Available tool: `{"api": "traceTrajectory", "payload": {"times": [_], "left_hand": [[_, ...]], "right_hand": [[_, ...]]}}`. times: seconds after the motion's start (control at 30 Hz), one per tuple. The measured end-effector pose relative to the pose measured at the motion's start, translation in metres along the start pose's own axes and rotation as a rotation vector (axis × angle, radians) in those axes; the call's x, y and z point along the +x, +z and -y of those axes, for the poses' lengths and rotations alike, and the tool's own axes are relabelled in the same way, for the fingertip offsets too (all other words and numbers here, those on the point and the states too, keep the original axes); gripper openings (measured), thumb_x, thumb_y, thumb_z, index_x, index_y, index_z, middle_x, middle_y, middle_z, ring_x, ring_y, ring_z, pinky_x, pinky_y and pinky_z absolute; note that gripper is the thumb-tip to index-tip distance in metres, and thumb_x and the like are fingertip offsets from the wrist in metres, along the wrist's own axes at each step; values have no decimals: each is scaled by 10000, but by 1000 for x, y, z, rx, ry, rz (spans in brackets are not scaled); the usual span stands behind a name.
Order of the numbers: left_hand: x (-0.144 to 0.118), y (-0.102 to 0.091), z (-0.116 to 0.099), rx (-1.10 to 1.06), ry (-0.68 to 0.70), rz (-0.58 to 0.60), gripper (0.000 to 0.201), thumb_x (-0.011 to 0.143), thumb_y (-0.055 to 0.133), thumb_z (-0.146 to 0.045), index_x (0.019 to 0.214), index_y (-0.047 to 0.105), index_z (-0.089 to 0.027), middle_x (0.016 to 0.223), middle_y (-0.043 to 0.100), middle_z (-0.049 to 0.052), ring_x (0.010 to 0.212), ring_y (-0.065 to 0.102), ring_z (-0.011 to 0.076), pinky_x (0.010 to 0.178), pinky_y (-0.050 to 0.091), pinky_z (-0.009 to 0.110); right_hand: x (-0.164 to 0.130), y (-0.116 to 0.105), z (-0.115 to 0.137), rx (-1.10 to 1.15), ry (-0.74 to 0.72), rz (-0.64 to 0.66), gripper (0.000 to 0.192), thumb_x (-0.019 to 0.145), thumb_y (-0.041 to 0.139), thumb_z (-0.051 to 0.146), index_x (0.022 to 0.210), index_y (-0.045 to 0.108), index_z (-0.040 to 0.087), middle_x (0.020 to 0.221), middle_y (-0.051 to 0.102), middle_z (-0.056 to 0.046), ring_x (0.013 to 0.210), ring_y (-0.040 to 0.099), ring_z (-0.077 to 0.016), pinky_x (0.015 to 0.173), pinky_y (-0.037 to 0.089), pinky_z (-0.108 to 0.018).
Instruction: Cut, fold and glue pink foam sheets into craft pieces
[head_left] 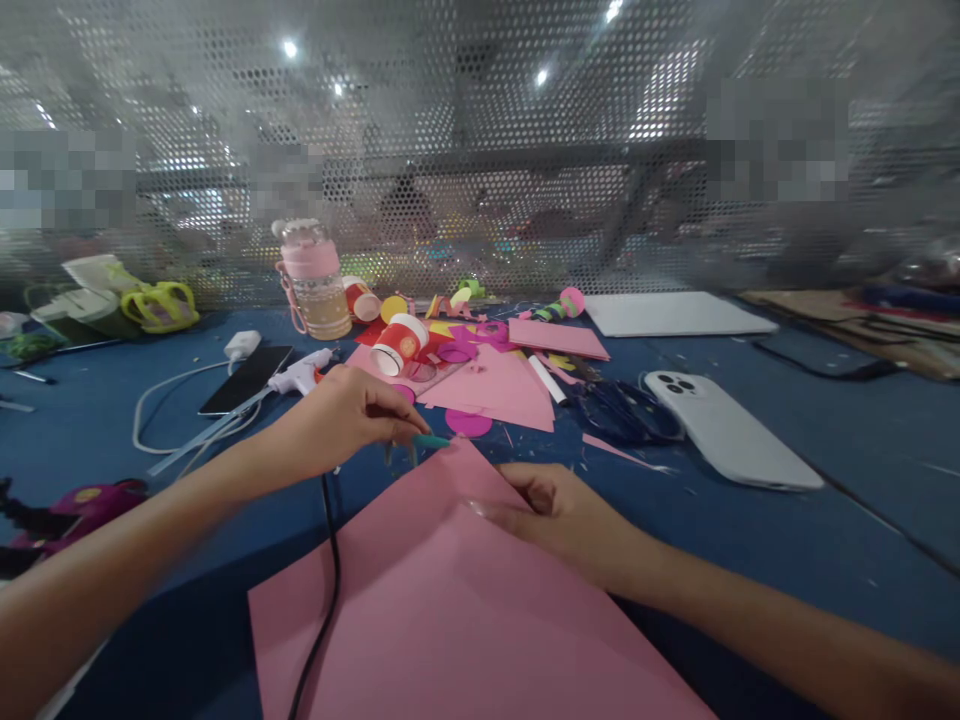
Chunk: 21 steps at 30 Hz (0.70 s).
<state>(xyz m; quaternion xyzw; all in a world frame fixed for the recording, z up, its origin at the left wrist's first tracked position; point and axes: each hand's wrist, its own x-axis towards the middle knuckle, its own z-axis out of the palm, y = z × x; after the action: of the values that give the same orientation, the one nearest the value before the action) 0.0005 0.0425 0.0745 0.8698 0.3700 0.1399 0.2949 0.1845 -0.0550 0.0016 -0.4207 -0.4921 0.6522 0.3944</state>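
Observation:
A large sheet of pink paper (465, 600) spreads toward me, its narrow far corner raised between my hands. My right hand (570, 515) grips the sheet's right edge, thumb on top and fingers curled beneath. At the tip of the corner, my left hand (352, 415) pinches a slim teal piece (431, 441) whose end meets the paper. Its kind cannot be made out; a blurred greyish shape hangs just below it. A black cable (330, 580) runs over the left part of the sheet.
Beyond my hands lie pink paper pieces (517, 385), a red-and-white paper cup (400, 345) and a marker (547, 379). A bottle (311, 280), glue gun (300, 372) and black phone (246, 380) stand or lie leftward. A white phone (727, 428) lies rightward. Perforated metal (480, 200) bounds the back.

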Motion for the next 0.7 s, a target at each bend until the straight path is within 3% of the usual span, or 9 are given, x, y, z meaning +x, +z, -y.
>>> {"api": "traceTrajectory", "payload": {"times": [0.1, 0.27, 0.47, 0.7], "left_hand": [[0, 1, -1, 10, 20, 87, 138, 691, 577, -195, 745, 704, -187, 692, 690, -1, 659, 609, 115, 587, 449, 174], [1, 10, 2, -46, 37, 163, 194, 711, 563, -220, 852, 692, -187, 774, 698, 11, 713, 612, 127, 624, 449, 188], [3, 20, 1, -119, 73, 155, 266, 708, 584, -240, 950, 662, -165, 870, 694, 31, 785, 622, 160, 661, 469, 211], [5, 11, -1, -114, 111, 213, 238, 708, 590, -184, 930, 672, -156, 805, 700, 30, 736, 622, 133, 636, 466, 176]], "right_hand": [[-1, 3, -1, -97, 15, -49, 310, 639, 641, 449, 710, 619, 148, 616, 553, 28, 543, 488, -87, 504, 377, -210], [0, 4, -1, -140, -3, -37, 324, 687, 583, 479, 712, 599, 156, 570, 486, 37, 499, 420, -73, 474, 315, -203], [0, 3, -2, -161, -18, -1, 311, 706, 567, 470, 700, 586, 160, 583, 468, 32, 520, 412, -80, 479, 310, -203], [-1, 3, 0, -111, 4, 56, 330, 712, 558, 488, 773, 569, 164, 637, 496, 27, 560, 450, -90, 532, 356, -220]]}}
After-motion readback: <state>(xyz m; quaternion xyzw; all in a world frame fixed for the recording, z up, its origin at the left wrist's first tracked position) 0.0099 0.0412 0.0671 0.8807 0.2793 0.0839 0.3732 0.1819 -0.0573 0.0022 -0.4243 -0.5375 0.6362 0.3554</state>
